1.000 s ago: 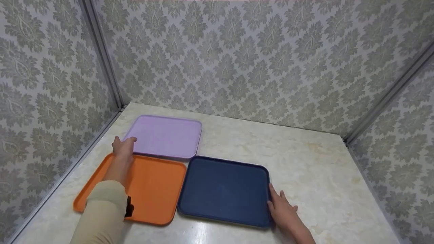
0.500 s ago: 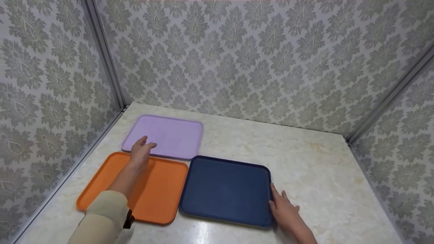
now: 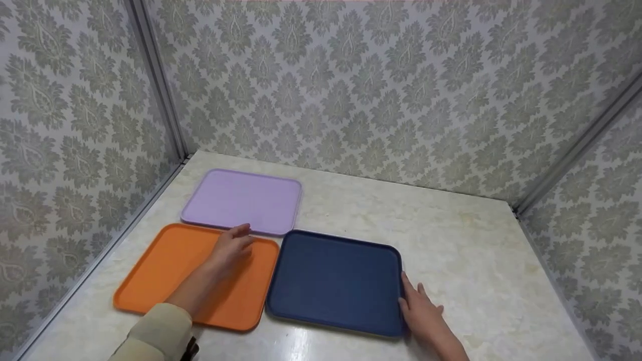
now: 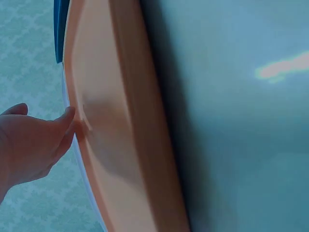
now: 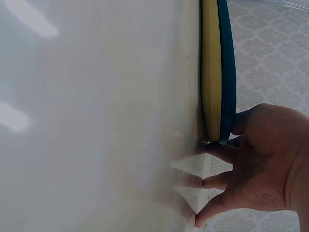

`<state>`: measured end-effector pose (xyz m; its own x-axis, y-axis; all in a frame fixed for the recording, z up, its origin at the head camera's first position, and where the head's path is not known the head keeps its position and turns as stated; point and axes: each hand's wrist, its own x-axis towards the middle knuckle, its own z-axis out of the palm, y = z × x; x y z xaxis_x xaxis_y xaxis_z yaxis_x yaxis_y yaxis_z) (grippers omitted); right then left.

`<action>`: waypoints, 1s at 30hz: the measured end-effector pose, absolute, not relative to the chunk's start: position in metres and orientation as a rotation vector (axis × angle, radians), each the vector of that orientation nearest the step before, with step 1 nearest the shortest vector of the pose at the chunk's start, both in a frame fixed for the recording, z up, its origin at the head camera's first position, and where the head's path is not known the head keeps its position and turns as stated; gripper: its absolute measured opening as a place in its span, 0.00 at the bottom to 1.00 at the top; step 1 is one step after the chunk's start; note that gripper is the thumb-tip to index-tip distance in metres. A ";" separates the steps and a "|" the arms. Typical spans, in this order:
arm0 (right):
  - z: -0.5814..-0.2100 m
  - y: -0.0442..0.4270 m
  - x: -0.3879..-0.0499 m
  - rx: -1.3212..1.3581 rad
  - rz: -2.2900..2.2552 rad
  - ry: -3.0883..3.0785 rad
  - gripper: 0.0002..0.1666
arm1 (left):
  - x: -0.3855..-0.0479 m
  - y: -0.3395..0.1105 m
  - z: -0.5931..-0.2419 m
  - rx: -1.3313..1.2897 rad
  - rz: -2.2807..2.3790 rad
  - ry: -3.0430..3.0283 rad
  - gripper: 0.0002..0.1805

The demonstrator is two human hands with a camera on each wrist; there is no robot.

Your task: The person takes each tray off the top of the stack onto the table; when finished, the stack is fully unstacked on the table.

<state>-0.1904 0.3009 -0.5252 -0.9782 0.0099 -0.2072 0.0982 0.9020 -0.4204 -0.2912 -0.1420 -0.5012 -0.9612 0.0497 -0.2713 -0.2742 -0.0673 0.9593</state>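
At lower centre of the head view, navy tray (image 3: pixel 335 283), long axis across the frame, lies left of my nearer right grip (image 3: pixel 425 315) — straight fingers touching its edge. Left grip (image 3: pixel 231 249), loose, holding nothing — over orange tray (image 3: pixel 168 268).

"What am I losing around the left hand (image 3: pixel 230 250)?"

"Beneath it, my head view has the left forearm (image 3: pixel 193 293) covering part of the orange tray (image 3: pixel 170 265). Past its fingertips, a bit of the lilac tray's (image 3: pixel 246 198) near edge is hidden. Behind that wrist, the sleeve (image 3: pixel 160 331) runs off the bottom, and a dark thing (image 3: pixel 190 348) beside it is too cut off for me to name."

"And by the right hand (image 3: pixel 424 316)?"

"Its forearm (image 3: pixel 449 347) leaves my picture too. Beside the thumb, I get only the edge of a yellow layer (image 5: pixel 211 72) under the blue tray (image 5: pixel 228 72); the right wrist view crops both."
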 end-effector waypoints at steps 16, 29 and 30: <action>-0.525 0.302 -0.193 0.150 -0.692 2.914 0.38 | -0.262 -0.105 -0.519 -0.147 2.014 2.043 0.30; -0.520 0.296 -0.199 0.322 -0.965 2.867 0.22 | -0.256 -0.090 -0.530 0.038 1.760 2.386 0.29; -0.520 0.295 -0.199 0.333 -0.975 2.858 0.22 | -0.256 -0.090 -0.530 0.039 1.753 2.390 0.29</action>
<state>-0.1987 0.2950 -0.5200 -0.9707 0.1727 -0.1669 0.2387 0.7705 -0.5911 -0.2561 -0.0898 -0.5302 -0.9840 0.1253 -0.1269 -0.0834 0.3057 0.9485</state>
